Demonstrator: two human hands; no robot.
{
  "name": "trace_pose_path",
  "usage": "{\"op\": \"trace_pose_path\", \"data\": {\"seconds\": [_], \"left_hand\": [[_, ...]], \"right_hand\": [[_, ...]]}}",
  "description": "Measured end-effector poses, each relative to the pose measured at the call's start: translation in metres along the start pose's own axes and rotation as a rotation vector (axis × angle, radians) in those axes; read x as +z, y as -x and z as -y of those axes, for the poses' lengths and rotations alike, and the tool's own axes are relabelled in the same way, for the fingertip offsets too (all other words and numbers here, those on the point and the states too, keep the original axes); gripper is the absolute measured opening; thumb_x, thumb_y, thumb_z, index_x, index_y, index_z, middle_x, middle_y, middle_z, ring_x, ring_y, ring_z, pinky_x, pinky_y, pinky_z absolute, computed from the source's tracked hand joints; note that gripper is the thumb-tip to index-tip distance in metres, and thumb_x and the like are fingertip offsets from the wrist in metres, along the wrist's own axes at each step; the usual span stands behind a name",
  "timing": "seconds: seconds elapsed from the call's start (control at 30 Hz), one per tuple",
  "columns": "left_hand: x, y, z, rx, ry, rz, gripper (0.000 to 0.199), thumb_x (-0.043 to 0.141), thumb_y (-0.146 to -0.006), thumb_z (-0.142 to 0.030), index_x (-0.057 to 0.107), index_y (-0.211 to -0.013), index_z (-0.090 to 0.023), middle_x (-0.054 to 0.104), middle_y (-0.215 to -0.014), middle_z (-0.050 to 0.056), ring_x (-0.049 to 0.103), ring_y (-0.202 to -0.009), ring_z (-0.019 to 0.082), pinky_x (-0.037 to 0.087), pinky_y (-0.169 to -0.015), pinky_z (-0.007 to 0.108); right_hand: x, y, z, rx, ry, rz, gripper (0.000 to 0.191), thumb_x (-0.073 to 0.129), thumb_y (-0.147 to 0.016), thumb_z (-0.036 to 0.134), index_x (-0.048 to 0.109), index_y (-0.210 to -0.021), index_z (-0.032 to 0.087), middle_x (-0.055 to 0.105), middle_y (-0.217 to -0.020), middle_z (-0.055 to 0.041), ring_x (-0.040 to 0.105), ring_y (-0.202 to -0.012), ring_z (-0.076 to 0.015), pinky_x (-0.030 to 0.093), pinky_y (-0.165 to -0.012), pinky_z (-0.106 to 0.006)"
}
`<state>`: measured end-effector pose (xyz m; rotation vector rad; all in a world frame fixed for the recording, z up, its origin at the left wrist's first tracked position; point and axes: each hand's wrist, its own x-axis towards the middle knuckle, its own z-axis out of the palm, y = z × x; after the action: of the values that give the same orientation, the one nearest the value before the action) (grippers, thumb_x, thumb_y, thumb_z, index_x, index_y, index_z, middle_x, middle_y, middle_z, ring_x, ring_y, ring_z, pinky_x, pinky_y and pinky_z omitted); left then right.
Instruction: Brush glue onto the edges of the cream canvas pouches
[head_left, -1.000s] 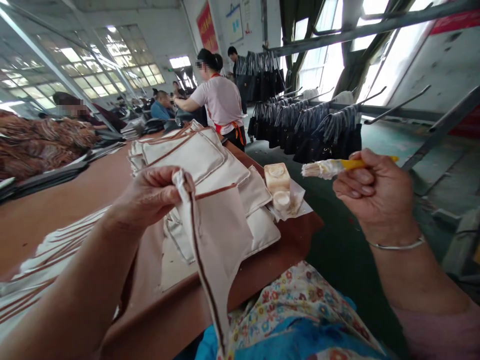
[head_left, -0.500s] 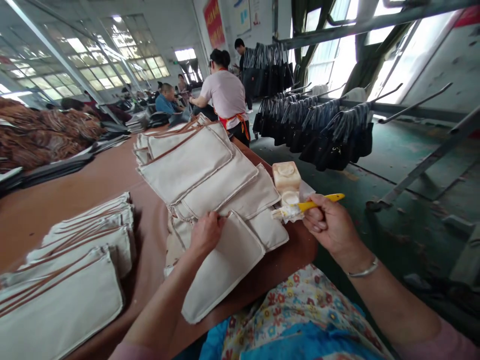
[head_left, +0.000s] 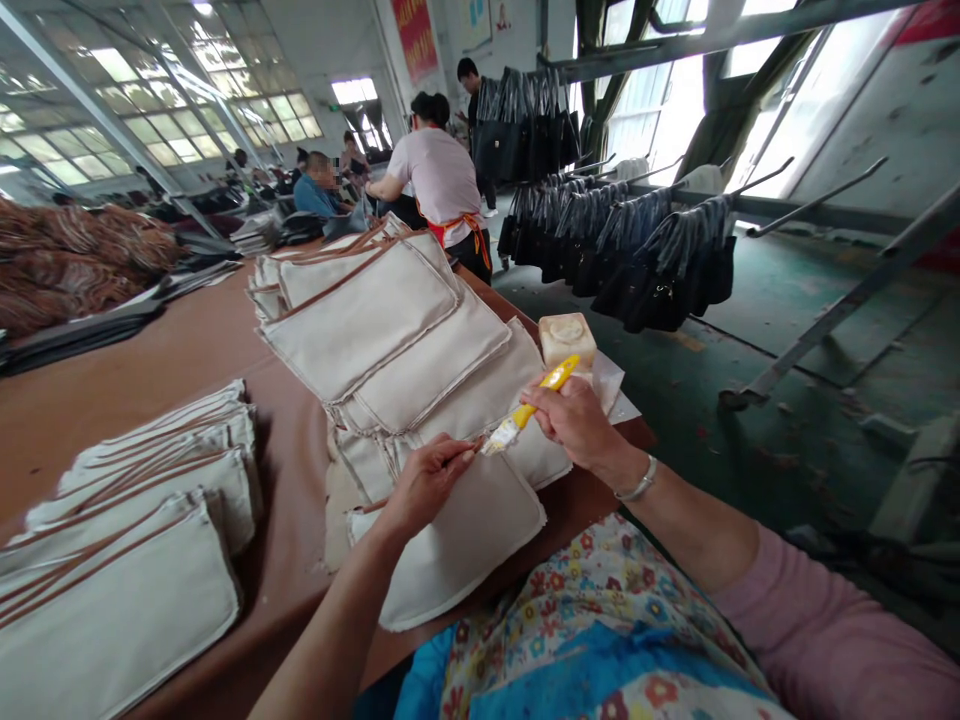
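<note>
My right hand grips a yellow-handled paintbrush whose bristles are coated in white paste. The bristles are at the brown-trimmed edge of a cream fabric pouch, close to my left fingertips. My left hand is closed, thumb and fingers pinching that edge. Beneath and beyond it lies an overlapping pile of similar cream pouches. Just past my right hand, a cream-coloured square tub stands at the table's right edge; my hand hides the area in front of it.
Another stack of cream pouches with brown trim lies left on the brown table. Brown strips are heaped at the far left. A metal rack holding black bags stands right. A co-worker stands beyond the pile.
My right hand has brought the paintbrush left from beside the tub to the pouch's edge. My left hand has shifted slightly and now pinches the brown-trimmed edge.
</note>
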<state>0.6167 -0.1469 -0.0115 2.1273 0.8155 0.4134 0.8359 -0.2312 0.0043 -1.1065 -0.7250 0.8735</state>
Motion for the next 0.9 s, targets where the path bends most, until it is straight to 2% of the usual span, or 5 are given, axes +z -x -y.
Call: {"op": "trace_pose_path", "data": {"seconds": [0.37, 0.5, 0.6, 0.8, 0.9], "left_hand": [[0.01, 0.01, -0.012, 0.08, 0.038, -0.013, 0.032, 0.055, -0.096, -0.04, 0.078, -0.104, -0.019, 0.062, -0.086, 0.006, 0.059, -0.077, 0.015, 0.045, -0.066, 0.024], [0.014, 0.017, -0.014, 0.12, 0.036, -0.049, 0.029, 0.057, -0.095, -0.039, 0.077, -0.1, -0.018, 0.063, -0.085, 0.006, 0.06, -0.077, 0.015, 0.046, -0.068, 0.023], [0.016, 0.022, -0.018, 0.154, 0.032, -0.086, 0.023, 0.062, -0.093, -0.036, 0.076, -0.092, -0.019, 0.065, -0.083, 0.005, 0.062, -0.078, 0.015, 0.047, -0.07, 0.024], [0.018, 0.028, -0.023, 0.137, -0.052, -0.216, 0.016, 0.069, -0.087, -0.031, 0.073, -0.077, -0.018, 0.063, -0.074, 0.002, 0.059, -0.067, 0.013, 0.045, -0.061, 0.022], [0.018, 0.03, -0.024, 0.134, -0.073, -0.211, 0.017, 0.069, -0.087, -0.031, 0.073, -0.077, -0.019, 0.063, -0.073, 0.002, 0.059, -0.065, 0.012, 0.044, -0.059, 0.023]], "right_hand": [[-0.012, 0.005, 0.009, -0.23, 0.314, 0.014, 0.024, 0.067, -0.087, 0.037, 0.062, -0.072, 0.02, 0.049, -0.047, 0.0039, 0.045, -0.044, -0.0131, 0.037, -0.047, -0.025], [-0.018, 0.0, 0.014, -0.324, 0.351, -0.105, 0.023, 0.064, -0.09, 0.037, 0.062, -0.073, 0.02, 0.049, -0.048, 0.0036, 0.047, -0.047, -0.0136, 0.041, -0.052, -0.026], [-0.016, -0.003, 0.014, -0.274, 0.177, -0.098, 0.025, 0.067, -0.087, 0.04, 0.062, -0.073, 0.02, 0.047, -0.048, 0.0047, 0.041, -0.044, -0.0113, 0.033, -0.043, -0.023], [-0.009, 0.009, 0.025, 0.095, -0.025, 0.236, 0.025, 0.074, -0.076, 0.039, 0.06, -0.073, 0.018, 0.039, -0.041, 0.0088, 0.024, -0.034, -0.0058, 0.012, -0.033, -0.02], [-0.011, 0.01, 0.036, 0.069, -0.076, 0.173, 0.024, 0.077, -0.07, 0.034, 0.059, -0.072, 0.018, 0.041, -0.043, 0.0089, 0.023, -0.034, -0.0047, 0.011, -0.034, -0.02]]}}
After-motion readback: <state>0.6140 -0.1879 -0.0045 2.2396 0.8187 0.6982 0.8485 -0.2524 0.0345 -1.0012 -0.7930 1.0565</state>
